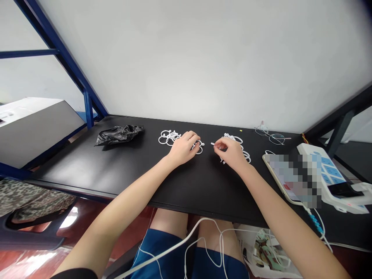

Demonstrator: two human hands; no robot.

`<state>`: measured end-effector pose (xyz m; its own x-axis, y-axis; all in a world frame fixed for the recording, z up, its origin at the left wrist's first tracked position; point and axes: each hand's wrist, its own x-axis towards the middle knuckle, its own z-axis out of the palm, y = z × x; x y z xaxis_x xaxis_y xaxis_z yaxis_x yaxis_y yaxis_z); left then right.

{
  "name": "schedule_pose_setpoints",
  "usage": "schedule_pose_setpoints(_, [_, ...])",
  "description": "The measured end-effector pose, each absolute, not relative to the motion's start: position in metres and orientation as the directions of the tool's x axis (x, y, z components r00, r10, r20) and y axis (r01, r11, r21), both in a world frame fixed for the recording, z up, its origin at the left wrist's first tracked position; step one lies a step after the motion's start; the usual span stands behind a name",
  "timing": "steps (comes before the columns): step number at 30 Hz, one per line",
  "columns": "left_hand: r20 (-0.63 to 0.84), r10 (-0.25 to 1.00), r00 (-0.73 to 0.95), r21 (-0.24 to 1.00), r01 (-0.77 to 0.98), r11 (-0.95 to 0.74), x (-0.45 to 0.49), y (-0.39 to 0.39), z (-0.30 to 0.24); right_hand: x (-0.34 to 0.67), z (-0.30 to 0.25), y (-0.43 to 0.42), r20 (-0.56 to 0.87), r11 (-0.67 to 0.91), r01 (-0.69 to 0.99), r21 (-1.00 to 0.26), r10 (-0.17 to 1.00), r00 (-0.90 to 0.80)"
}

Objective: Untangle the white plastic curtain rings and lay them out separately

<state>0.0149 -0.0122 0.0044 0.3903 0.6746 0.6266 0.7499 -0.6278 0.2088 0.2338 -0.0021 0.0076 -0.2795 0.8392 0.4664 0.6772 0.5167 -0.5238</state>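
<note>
In the head view, our left hand curls over a white loop; whether it grips, we cannot tell. Our right hand pinches a white tie shut between fingertips, seemingly mid-looping. More loops lie just behind it on the bench.

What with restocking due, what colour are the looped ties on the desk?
White; the looped ties show best in the head view.
</note>
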Motion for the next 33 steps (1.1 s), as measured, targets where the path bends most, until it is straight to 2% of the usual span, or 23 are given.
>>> schedule_pose_setpoints(6, [0.636, 0.653, 0.412, 0.177, 0.746, -0.643, 0.021, -0.017, 0.008, 0.230, 0.011, -0.006, 0.543, 0.483, 0.675, -0.557, 0.827, -0.144])
schedule_pose_setpoints(12, [0.621, 0.654, 0.432, 0.181, 0.733, -0.656, 0.024, -0.018, 0.007, 0.227, 0.016, -0.012, 0.672, 0.532, 0.656, -0.536, 0.739, -0.050])
schedule_pose_setpoints(15, [0.610, 0.649, 0.456, 0.182, 0.716, -0.674, 0.024, -0.019, 0.007, 0.218, 0.017, -0.019, 0.657, 0.527, 0.608, -0.594, 0.754, -0.012])
schedule_pose_setpoints(19, [0.610, 0.598, 0.519, 0.177, 0.646, -0.742, 0.025, -0.018, 0.005, 0.206, 0.014, -0.023, 0.518, 0.477, 0.327, -0.816, 0.854, 0.046])
schedule_pose_setpoints(21, [0.621, 0.576, 0.531, 0.180, 0.619, -0.765, 0.025, -0.017, 0.003, 0.203, 0.013, -0.021, 0.457, 0.437, 0.203, -0.876, 0.887, 0.064])
schedule_pose_setpoints(27, [0.658, 0.558, 0.506, 0.228, 0.572, -0.788, 0.027, -0.017, -0.001, 0.205, 0.017, -0.019, 0.331, 0.330, 0.025, -0.944, 0.936, 0.121])
schedule_pose_setpoints(33, [0.642, 0.586, 0.493, 0.256, 0.583, -0.771, 0.028, -0.016, -0.002, 0.203, 0.014, -0.015, 0.156, 0.150, -0.160, -0.976, 0.987, -0.026])
